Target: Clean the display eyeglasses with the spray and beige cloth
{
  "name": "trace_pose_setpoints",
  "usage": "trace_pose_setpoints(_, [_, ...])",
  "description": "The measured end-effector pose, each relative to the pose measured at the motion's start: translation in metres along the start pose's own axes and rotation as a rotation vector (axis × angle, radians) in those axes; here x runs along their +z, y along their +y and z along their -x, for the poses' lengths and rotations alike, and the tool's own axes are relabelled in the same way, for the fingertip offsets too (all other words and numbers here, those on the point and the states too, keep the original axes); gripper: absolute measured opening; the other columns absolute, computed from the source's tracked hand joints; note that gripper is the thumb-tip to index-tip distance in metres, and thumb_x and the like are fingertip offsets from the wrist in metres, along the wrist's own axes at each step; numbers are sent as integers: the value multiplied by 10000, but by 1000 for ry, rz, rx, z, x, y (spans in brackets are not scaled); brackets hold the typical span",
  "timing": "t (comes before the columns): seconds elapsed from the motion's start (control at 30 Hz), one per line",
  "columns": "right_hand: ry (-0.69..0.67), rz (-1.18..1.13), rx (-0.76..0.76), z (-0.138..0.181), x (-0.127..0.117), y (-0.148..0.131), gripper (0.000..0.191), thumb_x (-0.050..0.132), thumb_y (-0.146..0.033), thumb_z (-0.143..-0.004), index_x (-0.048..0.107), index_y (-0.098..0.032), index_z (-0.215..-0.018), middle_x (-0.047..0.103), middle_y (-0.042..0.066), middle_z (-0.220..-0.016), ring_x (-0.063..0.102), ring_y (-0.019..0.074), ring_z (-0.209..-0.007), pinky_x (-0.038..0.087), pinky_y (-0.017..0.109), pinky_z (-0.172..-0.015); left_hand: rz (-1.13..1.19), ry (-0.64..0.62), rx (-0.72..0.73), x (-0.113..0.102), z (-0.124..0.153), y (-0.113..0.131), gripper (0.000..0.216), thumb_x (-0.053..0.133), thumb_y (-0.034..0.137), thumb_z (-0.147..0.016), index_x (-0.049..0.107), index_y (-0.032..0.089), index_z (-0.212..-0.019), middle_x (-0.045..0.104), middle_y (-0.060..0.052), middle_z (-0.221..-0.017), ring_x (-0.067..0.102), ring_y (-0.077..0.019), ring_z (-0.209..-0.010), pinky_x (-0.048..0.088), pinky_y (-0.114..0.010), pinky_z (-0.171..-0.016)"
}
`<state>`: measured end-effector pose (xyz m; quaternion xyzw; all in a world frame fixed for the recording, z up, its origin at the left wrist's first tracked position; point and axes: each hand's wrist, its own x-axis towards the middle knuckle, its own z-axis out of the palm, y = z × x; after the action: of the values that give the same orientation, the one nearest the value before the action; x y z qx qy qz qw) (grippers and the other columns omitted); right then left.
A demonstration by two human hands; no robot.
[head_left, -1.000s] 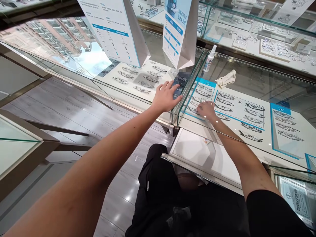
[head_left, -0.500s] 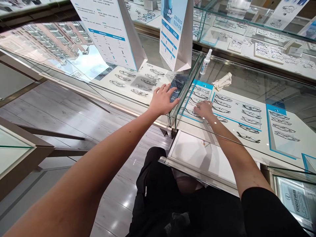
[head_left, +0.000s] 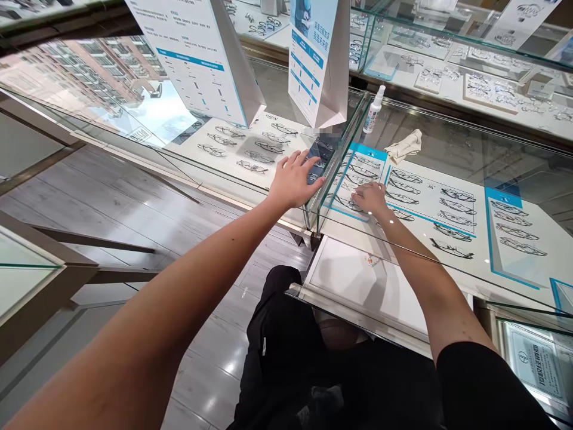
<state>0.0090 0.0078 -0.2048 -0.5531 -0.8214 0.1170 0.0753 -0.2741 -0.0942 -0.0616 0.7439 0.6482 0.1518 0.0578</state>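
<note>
My left hand (head_left: 295, 180) lies with fingers spread on the glass top of the display case, near the seam between two cases. Beneath that glass, pairs of eyeglasses (head_left: 253, 166) sit in rows. To the right, my right hand (head_left: 370, 198) rests on the neighbouring glass top (head_left: 452, 137), over a blue-edged card (head_left: 369, 150) bearing more glasses. Its fingers are loosely bent and apart, with nothing visible in them. Beyond it stand a white spray bottle (head_left: 373, 110) and a crumpled beige cloth (head_left: 404, 147).
Two folded signs, a left one (head_left: 197, 65) and a right one (head_left: 308, 65), stand on the left case. A pulled-out drawer (head_left: 344, 272) with a white interior juts out below the right case. Glass shelves (head_left: 447, 71) of eyeglasses line the back.
Both hands keep the same places and poses. Only a very slight shift of the camera view shows.
</note>
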Motion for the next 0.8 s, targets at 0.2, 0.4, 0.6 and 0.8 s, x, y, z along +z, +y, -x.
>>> trace_pose_setpoints(0.2, [12,-16,-25,3,-1,0,425,463,-470,-1023,796,-209,-985,778,116,-1355,516,369,-1355,233,593,-1212,-4,13,7,2,-1,-2,658,468,605,-1058,543,269,-1619,404,-102,-1785,311,-325,-1686,224,-531,-1360])
trace_pose_setpoints(0.4, [40,-49,-44,4,1,-4,403,493,-458,-1016,813,-213,-998,793,111,-1343,561,362,-1319,260,587,-1200,-7,14,7,2,-1,-1,652,482,593,-1056,550,264,-1615,408,-106,-1783,313,-322,-1685,228,-532,-1358])
trace_pose_setpoints(0.6, [148,-72,8,2,-6,-7,404,481,-360,-1019,789,-168,-1197,764,150,-1375,564,360,-1332,304,554,-1192,-7,19,11,2,-1,-1,649,481,593,-1054,554,267,-1610,414,-105,-1780,321,-326,-1682,231,-540,-1356])
trace_pose_setpoints(0.8, [255,-30,-52,26,-22,-39,379,414,-281,-1041,740,-155,-1188,760,189,-1245,608,362,-1227,359,508,-1100,-7,20,9,3,-1,-1,654,474,597,-1053,552,265,-1611,412,-105,-1781,319,-320,-1683,226,-534,-1358])
